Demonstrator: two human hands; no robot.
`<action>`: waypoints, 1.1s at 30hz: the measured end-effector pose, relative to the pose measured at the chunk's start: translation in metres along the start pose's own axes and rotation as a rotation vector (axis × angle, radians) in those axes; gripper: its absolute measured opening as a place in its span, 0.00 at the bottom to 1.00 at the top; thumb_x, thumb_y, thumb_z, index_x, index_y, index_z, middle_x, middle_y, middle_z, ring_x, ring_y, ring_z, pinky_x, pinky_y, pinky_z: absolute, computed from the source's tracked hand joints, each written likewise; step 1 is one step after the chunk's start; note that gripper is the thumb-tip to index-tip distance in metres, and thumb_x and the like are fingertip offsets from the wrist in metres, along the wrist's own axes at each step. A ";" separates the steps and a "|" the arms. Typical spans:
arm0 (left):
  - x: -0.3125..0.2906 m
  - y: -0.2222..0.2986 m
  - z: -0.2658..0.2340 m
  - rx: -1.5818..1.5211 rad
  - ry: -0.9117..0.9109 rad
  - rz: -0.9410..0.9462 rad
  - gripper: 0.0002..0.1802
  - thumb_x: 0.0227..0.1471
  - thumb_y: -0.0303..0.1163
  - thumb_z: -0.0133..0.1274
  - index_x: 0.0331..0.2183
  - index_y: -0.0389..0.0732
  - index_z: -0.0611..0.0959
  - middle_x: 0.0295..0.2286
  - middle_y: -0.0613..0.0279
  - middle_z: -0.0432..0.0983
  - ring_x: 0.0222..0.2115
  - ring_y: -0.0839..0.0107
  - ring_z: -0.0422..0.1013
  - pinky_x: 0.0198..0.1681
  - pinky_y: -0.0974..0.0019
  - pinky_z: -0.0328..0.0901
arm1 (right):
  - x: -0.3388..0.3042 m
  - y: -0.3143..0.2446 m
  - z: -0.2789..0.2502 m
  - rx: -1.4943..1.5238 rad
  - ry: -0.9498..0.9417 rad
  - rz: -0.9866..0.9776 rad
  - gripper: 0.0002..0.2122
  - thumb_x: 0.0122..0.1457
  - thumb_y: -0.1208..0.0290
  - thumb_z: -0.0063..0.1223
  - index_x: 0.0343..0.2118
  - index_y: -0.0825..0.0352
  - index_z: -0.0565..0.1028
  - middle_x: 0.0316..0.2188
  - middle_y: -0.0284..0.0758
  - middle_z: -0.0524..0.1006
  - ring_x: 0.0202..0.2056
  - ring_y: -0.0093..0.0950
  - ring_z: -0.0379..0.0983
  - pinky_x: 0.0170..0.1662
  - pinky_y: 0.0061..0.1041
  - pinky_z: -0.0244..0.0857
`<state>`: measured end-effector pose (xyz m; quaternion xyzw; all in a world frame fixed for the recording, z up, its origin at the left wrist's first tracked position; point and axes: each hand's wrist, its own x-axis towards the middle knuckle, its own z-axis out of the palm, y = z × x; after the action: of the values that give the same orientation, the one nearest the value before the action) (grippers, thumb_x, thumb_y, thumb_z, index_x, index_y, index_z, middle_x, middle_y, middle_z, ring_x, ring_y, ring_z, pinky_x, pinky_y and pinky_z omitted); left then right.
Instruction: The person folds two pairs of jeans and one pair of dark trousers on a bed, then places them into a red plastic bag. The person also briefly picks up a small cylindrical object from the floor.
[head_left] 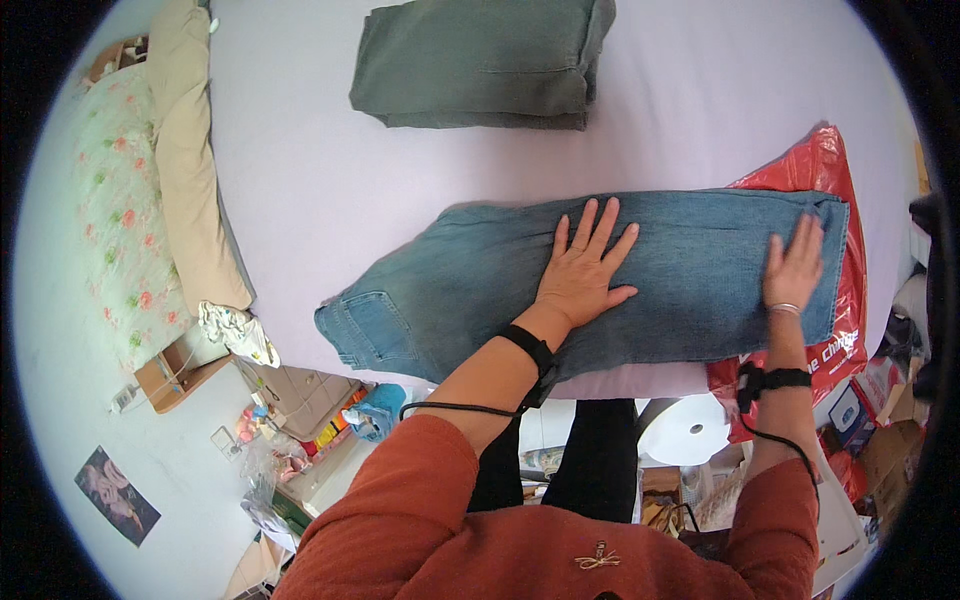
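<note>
A pair of blue jeans [690, 290], folded lengthwise, lies across the near part of the bed. The waist end with a back pocket [383, 325] points left, and the leg hems are at the right. Near the middle of the jeans, my left hand [580, 270] rests flat with its fingers spread. Close to the hems my right hand [795, 265] lies on the denim, slightly blurred, its thumb apart from the fingers. Neither hand grips anything. Under the hem end sits a red plastic bag [852, 290], partly hidden by the jeans.
Folded dark grey-green trousers [470, 75] lie farther back on the pale lilac bed sheet [290, 180]. A beige padded headboard [185, 160] borders the bed at left. Below the near edge are a white round object [685, 430], a blue bag [376, 412] and cardboard boxes [890, 465].
</note>
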<state>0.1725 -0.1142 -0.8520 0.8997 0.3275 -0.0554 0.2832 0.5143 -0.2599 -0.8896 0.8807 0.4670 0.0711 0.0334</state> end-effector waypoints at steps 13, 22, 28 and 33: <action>-0.095 0.001 -0.006 -0.020 -0.061 -0.033 0.44 0.49 0.60 0.55 0.63 0.53 0.65 0.67 0.48 0.43 0.67 0.47 0.41 0.64 0.37 0.41 | -0.027 0.143 0.005 0.223 -0.344 0.415 0.38 0.50 0.44 0.64 0.55 0.72 0.68 0.49 0.54 0.74 0.51 0.48 0.72 0.55 0.39 0.64; -0.096 0.001 0.006 -0.044 -0.063 -0.040 0.44 0.48 0.60 0.56 0.62 0.51 0.67 0.67 0.51 0.44 0.67 0.49 0.39 0.66 0.40 0.38 | -0.014 0.141 -0.036 0.798 -0.712 0.626 0.28 0.51 0.60 0.66 0.51 0.73 0.73 0.42 0.43 0.80 0.43 0.35 0.77 0.49 0.31 0.68; -0.094 0.012 -0.022 -0.230 -0.006 -0.092 0.39 0.53 0.59 0.53 0.59 0.45 0.71 0.63 0.50 0.55 0.65 0.50 0.48 0.66 0.42 0.41 | -0.018 0.010 -0.171 1.427 -0.442 0.638 0.19 0.57 0.71 0.60 0.51 0.70 0.73 0.43 0.36 0.79 0.41 0.27 0.75 0.47 0.27 0.68; -0.103 0.000 -0.079 -1.567 0.042 -0.414 0.39 0.59 0.65 0.41 0.58 0.44 0.71 0.55 0.55 0.68 0.56 0.62 0.64 0.57 0.52 0.59 | -0.068 -0.158 -0.263 1.598 -0.585 0.378 0.17 0.57 0.74 0.60 0.50 0.67 0.72 0.41 0.32 0.76 0.39 0.24 0.73 0.45 0.27 0.69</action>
<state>0.0852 -0.1283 -0.7569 0.3618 0.4362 0.1558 0.8090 0.3059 -0.2293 -0.6560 0.6860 0.1958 -0.5026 -0.4884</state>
